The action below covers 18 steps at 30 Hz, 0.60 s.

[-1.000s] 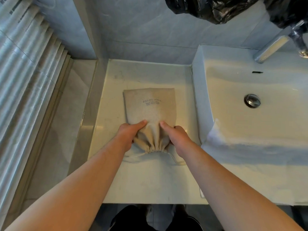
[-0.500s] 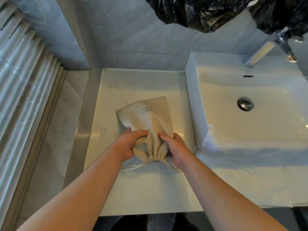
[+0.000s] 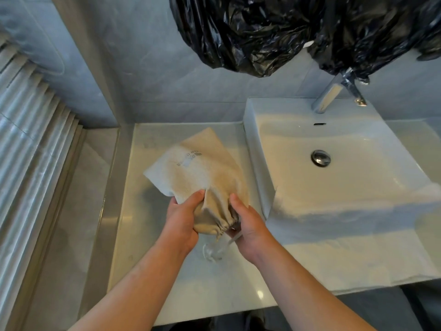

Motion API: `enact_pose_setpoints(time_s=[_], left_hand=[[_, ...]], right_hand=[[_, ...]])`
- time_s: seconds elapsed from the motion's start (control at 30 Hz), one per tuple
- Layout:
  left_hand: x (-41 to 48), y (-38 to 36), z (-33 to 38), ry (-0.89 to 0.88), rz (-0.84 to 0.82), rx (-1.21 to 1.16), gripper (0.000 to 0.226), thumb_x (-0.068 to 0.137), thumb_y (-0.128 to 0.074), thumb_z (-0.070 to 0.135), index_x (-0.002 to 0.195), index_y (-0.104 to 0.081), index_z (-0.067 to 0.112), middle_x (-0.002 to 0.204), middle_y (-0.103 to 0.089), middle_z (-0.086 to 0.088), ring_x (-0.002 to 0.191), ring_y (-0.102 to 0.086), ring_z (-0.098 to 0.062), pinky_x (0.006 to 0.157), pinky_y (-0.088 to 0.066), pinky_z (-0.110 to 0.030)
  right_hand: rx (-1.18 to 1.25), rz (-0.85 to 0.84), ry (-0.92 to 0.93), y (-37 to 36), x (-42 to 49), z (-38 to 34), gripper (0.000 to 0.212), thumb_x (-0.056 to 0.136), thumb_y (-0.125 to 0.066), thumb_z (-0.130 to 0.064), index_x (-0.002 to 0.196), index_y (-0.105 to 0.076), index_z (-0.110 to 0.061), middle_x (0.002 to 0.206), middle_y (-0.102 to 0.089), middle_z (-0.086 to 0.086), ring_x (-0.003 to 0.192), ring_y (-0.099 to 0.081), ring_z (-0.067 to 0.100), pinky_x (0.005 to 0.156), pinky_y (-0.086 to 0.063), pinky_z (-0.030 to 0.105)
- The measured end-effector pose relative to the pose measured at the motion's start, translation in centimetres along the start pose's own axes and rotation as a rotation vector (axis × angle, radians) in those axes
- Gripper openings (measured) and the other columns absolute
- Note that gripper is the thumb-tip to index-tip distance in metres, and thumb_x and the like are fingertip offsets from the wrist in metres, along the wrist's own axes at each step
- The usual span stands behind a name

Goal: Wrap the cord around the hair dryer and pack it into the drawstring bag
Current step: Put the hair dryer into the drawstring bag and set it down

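A beige drawstring bag (image 3: 198,168) with small grey printing is lifted off the white countertop (image 3: 148,271), its bottom end pointing up and away. My left hand (image 3: 181,218) grips the gathered neck from the left. My right hand (image 3: 248,223) grips it from the right. The bag's mouth is cinched between both hands, and a white drawstring (image 3: 214,249) dangles blurred below it. No hair dryer or cord is visible; whether it is inside the bag cannot be told.
A white rectangular sink (image 3: 334,168) with a chrome drain and faucet (image 3: 334,91) sits right of the counter. A white towel (image 3: 346,235) drapes over its front edge. A black plastic bag (image 3: 274,32) hangs overhead. Ribbed panelling lines the left.
Both hands have raised the bag from lying flat on the counter and tilted it, with its far end swinging up and left. The drawstring now hangs free.
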State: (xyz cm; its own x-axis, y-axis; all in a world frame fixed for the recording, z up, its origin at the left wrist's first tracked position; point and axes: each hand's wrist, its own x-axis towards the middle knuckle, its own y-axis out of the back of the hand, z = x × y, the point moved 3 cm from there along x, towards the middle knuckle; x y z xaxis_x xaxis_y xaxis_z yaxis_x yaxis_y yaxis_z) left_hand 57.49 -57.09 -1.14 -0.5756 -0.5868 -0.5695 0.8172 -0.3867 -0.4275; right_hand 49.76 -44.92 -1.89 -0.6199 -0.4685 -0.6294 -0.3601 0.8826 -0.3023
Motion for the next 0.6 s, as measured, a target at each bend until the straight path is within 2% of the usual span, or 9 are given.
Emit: enact_pose_setpoints(time_s=[0.1,0.23,0.33,0.4,0.5,0.6], left_hand=[[-2.1,-2.1,0.0,-0.063,-0.031,0.022,0.044,0.082,-0.071,0.002,0.122,-0.056,0.014,0.108,-0.074,-0.010,0.095,-0.073,-0.023,0.083,-0.057,-0.041],[-4.3,-4.2,0.1,-0.121,-0.100,0.079,0.046,0.078,-0.075,0.001,0.119,-0.058,0.012,0.109,-0.074,-0.010,0.100,-0.071,-0.023,0.090,-0.055,-0.042],[-5.3,-5.4,0.5,-0.185,-0.148,0.142,0.045,0.073,-0.079,0.002,0.113,-0.060,0.009,0.101,-0.076,-0.008,0.095,-0.073,-0.022,0.087,-0.056,-0.042],[-6.0,-6.1,0.8,-0.218,-0.193,0.173,0.045,0.067,-0.079,0.008,0.109,-0.062,0.011,0.096,-0.078,-0.004,0.093,-0.074,-0.021,0.081,-0.057,-0.037],[-6.7,-6.9,1.2,-0.247,-0.297,0.221,0.043,0.060,-0.080,0.014,0.101,-0.067,0.014,0.093,-0.078,-0.003,0.091,-0.074,-0.021,0.072,-0.058,-0.028],[-7.1,-7.0,1.6,-0.261,-0.416,0.230,0.057,0.048,-0.088,0.025,0.102,-0.071,0.017,0.101,-0.077,-0.006,0.098,-0.072,-0.023,0.073,-0.058,-0.027]], right_hand=[[0.093,-0.033,0.090,-0.5,-1.3,-1.9,0.051,0.071,-0.075,-0.037,0.114,-0.068,-0.011,0.107,-0.075,0.014,0.102,-0.070,0.029,0.083,-0.056,0.040],[0.232,-0.070,0.130,-0.1,-2.3,-4.4,0.058,0.073,-0.075,-0.032,0.124,-0.063,-0.007,0.117,-0.069,0.021,0.109,-0.067,0.034,0.090,-0.054,0.045],[0.250,-0.105,0.159,0.5,-2.9,-5.4,0.062,0.073,-0.076,-0.035,0.127,-0.061,-0.007,0.121,-0.067,0.022,0.113,-0.064,0.036,0.092,-0.053,0.047],[0.259,-0.110,0.159,0.7,-3.2,-6.0,0.062,0.073,-0.075,-0.034,0.126,-0.061,-0.006,0.119,-0.068,0.022,0.110,-0.066,0.036,0.087,-0.055,0.045],[0.282,-0.140,0.155,1.4,-4.2,-7.2,0.051,0.074,-0.071,-0.028,0.118,-0.064,-0.004,0.104,-0.073,0.020,0.091,-0.072,0.033,0.072,-0.059,0.040],[0.322,-0.227,0.173,2.5,-5.1,-8.2,0.049,0.068,-0.077,-0.030,0.110,-0.071,-0.006,0.101,-0.074,0.021,0.089,-0.072,0.033,0.070,-0.060,0.042]])
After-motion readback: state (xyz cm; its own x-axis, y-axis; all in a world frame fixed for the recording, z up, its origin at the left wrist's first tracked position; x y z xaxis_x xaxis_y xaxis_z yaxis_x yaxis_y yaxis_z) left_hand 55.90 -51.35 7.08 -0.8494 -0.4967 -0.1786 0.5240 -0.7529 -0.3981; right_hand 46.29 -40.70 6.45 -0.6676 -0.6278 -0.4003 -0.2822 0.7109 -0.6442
